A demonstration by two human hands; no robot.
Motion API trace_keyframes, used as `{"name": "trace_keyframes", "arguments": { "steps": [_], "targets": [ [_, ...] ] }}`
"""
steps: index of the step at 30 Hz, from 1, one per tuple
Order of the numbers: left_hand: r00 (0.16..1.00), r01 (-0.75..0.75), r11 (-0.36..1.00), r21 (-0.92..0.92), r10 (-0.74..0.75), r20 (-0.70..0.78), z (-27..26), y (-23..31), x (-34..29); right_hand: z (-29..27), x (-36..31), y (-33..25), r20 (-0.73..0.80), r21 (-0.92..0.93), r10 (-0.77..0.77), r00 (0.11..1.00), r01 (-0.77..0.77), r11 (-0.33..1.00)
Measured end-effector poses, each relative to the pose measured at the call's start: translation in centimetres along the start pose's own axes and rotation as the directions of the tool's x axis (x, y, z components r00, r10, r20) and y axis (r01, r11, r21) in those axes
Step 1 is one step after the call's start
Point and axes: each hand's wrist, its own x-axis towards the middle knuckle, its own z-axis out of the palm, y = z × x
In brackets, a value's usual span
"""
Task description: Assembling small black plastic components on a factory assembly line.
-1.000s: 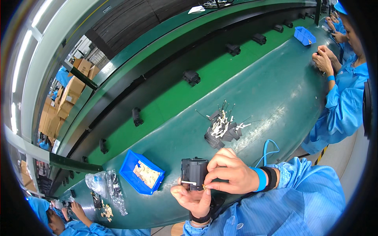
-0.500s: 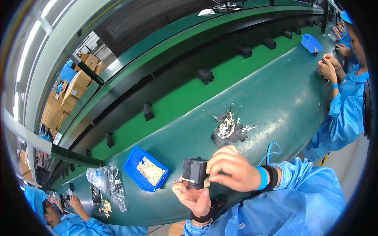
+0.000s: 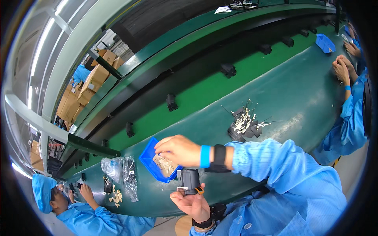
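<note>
The black housing [image 3: 190, 180] is in my left hand [image 3: 193, 205], above the table's near edge; fingers and thumb are closed about its underside. A white strip [image 3: 182, 188] and an orange-edged piece [image 3: 200, 190] lie along its lower end; I judge both present, their fixing unconfirmed. The unit remains in hand, so I record it as unfinished.

My right hand [image 3: 179, 150] is over the blue bin [image 3: 146, 156], fingers curled downward; I cannot tell whether they grip anything. Pale flat pieces [image 3: 167, 166] remain in the bin, unused.

Farther out, a pile of black parts with white ends [image 3: 245, 124] lies unassembled. Beyond, further housings [image 3: 171, 102] stand apart on the green strip [image 3: 201, 98], too small to assess.
</note>
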Motion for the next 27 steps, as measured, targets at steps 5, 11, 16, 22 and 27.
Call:
{"name": "trace_keyframes", "arguments": {
  "steps": [5,11,16,22,27],
  "targets": [
    [0.998,0.029,0.999,-0.036,-0.031,-0.057,0.2,0.9,0.3,-5.7,-3.2,-2.5,-0.029,0.035,-0.077,0.997,0.078,0.996],
    [0.995,0.072,0.985,-0.154,-0.059,0.084,2.2,0.5,1.1,-5.9,-9.3,-5.5,0.022,0.153,-0.047,0.999,0.043,0.987],
    [0.989,0.098,0.985,-0.142,-0.081,0.127,3.1,-0.1,0.8,-5.3,-10.7,-5.5,-0.043,0.247,0.013,0.999,-0.002,0.969],
    [0.982,0.096,0.989,-0.110,-0.076,0.176,2.8,-1.0,0.2,-5.1,-11.1,-5.9,-0.130,0.181,0.072,0.989,-0.048,0.982],
    [0.982,0.107,0.991,-0.082,-0.092,0.168,2.7,-1.1,-0.1,-4.6,-11.5,-5.8,-0.219,0.251,0.099,0.971,-0.042,0.967]
  ]
}}
